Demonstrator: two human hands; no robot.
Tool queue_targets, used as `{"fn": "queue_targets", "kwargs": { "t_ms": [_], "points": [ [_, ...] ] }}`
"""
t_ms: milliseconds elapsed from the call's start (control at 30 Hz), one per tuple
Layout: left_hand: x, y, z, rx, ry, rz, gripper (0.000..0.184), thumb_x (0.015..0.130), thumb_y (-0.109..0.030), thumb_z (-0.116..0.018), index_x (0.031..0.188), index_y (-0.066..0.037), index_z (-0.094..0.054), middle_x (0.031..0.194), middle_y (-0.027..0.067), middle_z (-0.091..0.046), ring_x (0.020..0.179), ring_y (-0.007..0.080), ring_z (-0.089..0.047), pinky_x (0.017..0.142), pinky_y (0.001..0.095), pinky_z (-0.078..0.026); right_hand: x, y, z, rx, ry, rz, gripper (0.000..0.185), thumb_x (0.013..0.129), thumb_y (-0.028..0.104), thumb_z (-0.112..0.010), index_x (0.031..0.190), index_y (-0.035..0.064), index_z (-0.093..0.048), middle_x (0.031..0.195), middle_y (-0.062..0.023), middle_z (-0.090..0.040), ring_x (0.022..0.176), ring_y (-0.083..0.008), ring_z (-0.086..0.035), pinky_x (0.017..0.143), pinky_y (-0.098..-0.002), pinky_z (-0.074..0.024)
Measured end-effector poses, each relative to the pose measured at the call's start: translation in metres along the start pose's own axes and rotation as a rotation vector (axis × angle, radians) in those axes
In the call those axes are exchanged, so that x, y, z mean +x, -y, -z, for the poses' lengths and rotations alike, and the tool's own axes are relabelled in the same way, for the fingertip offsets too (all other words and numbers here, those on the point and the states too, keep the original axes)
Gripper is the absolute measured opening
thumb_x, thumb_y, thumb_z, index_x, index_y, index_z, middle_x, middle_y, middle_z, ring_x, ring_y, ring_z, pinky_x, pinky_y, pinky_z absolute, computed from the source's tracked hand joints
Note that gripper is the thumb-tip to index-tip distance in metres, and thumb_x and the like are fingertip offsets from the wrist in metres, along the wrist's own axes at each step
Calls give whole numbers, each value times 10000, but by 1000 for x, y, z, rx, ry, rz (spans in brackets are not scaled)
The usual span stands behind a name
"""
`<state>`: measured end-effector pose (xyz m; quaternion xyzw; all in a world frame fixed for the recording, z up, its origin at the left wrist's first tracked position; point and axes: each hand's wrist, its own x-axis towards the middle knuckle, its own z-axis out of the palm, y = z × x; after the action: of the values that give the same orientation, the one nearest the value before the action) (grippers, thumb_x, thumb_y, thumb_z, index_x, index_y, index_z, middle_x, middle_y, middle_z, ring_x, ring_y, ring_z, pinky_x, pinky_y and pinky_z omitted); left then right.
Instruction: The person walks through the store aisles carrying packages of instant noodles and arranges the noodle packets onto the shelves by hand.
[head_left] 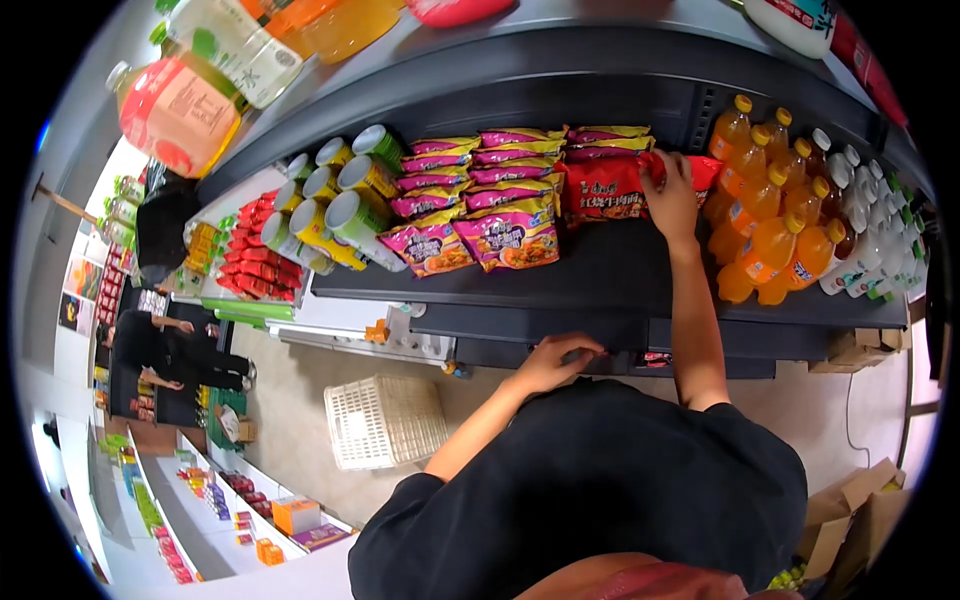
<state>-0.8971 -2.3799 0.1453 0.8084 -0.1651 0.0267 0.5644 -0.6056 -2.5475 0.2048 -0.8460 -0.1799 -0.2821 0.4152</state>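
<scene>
My right hand [674, 200] reaches onto the dark shelf [610, 268], its fingers bent over a red packet of instant noodles [604, 190]. More red packaging shows to the right of that hand, against the orange soda bottles. My left hand [556, 362] hangs by the shelf's front edge, fingers loosely bent and apart, with nothing visible in it. Left of the red packet stand rows of purple and yellow noodle packets [510, 236]. A few purple packets [610, 136] lie behind the red one.
Orange soda bottles [768, 250] and clear bottles [868, 262] fill the shelf's right end. Cans [358, 222] and red packs [262, 262] stand left. Bottles [182, 118] sit on the shelf above. A white basket [386, 422] is on the floor. Another person [150, 345] stands far left.
</scene>
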Motion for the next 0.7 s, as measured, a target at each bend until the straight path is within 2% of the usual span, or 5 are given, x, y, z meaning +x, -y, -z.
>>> {"fn": "queue_targets", "kwargs": {
  "t_ms": [133, 400, 533, 667, 700],
  "points": [
    [69, -6, 13, 21, -24, -196, 233, 897, 10, -642, 1124, -27, -681, 1087, 124, -684, 952, 247, -685, 788, 345, -536, -16, 19, 23, 49, 33, -52, 420, 932, 311, -703, 1284, 94, -627, 1284, -120, -555, 701, -190, -619, 735, -330, -536],
    [133, 9, 7, 399, -209, -9, 615, 852, -136, -719, 1425, -152, -495, 1323, 101, -580, 935, 241, -675, 784, 355, -548, -39, 3, 44, 247, 26, 50, 198, 949, 234, -675, 1034, 61, -631, 1213, -122, -584, 667, -230, -645, 660, -333, -521],
    [145, 13, 16, 337, -180, -26, 705, 840, -159, -738, 1484, -172, -450, 1338, 98, -569, 922, 235, -683, 750, 363, -558, -59, 4, 49, 183, -42, 222, 186, 913, 205, -706, 990, 55, -628, 1157, -108, -586, 825, -284, -655, 700, -340, -528],
    [146, 16, 19, 301, -170, -59, 811, 787, -186, -793, 1513, -192, -432, 1338, 95, -559, 896, 228, -684, 725, 375, -565, -96, 42, 50, 306, -59, 55, 172, 835, 79, -754, 979, 48, -665, 1172, -147, -585, 1016, -323, -641, 831, -357, -525],
    [144, 13, 19, 338, -155, -88, 841, 768, -189, -811, 1518, -198, -430, 1353, 95, -553, 907, 224, -685, 735, 370, -566, -104, 52, 51, 234, -80, 54, 181, 807, 38, -766, 958, 45, -666, 1150, -139, -586, 966, -296, -666, 801, -351, -537]
  ]
}}
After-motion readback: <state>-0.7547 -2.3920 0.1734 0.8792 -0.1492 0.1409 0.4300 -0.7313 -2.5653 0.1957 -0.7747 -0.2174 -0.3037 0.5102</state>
